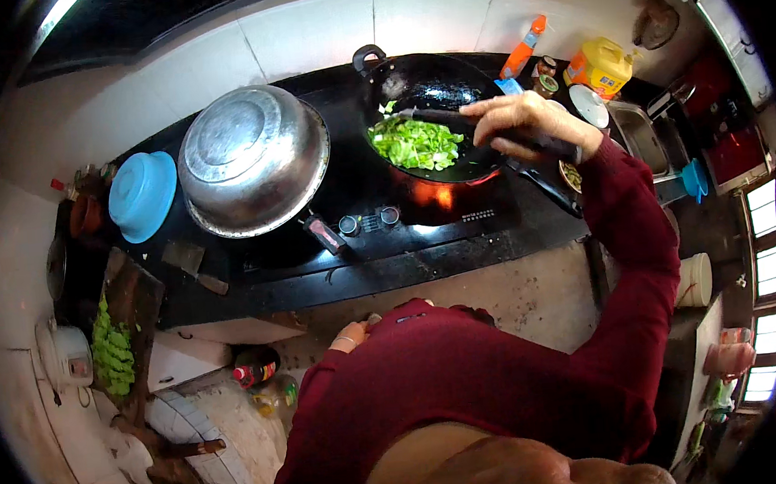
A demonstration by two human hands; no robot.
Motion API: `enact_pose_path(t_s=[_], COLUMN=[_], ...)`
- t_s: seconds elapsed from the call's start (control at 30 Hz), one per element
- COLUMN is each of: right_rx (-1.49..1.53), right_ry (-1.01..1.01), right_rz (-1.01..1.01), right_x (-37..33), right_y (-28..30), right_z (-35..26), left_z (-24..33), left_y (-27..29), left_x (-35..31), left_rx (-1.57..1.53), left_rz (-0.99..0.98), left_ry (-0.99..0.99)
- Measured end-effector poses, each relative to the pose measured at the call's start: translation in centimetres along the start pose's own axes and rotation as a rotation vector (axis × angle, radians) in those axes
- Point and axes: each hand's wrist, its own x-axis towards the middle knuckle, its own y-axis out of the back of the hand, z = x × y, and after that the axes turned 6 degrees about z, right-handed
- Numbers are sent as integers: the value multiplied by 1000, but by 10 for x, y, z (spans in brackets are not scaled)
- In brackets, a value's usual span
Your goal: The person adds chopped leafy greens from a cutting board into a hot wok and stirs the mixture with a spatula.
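My right hand (pixel 533 122) is raised over the right side of a black wok (pixel 430 70), its fingers wrapped round the dark handle of a spatula (pixel 437 113). The spatula's front end reaches left toward chopped green vegetables (pixel 417 144) heaped in the wok's lower left. Beneath the wok, the cooktop (pixel 431 212) glows orange. The wok's long handle (pixel 546 190) points toward the lower right, below my right hand. Down at my waist, my left hand (pixel 351 336) rests against my dark red top; its fingers are mostly hidden.
An upturned metal basin (pixel 251 153) covers the left burner. Beside it are a blue basin (pixel 142 196) and a cleaver (pixel 193 265). Green leaves (pixel 112 351) lie on a board at far left. A yellow jug (pixel 601 67), orange bottle (pixel 523 45) and sink (pixel 641 134) are right.
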Motion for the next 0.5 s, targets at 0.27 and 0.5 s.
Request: enact_pose_path(t_s=[0.27, 0.5], right_rx=[-1, 98], right_ry=[48, -90], right_rz=[-24, 42], right_x=[-2, 32], right_y=[38, 18], right_z=[-46, -42], left_z=[-18, -52], left_y=[-9, -50], left_x=[10, 39], left_rx=[-69, -30], left_rz=[12, 56], left_ry=[-73, -106])
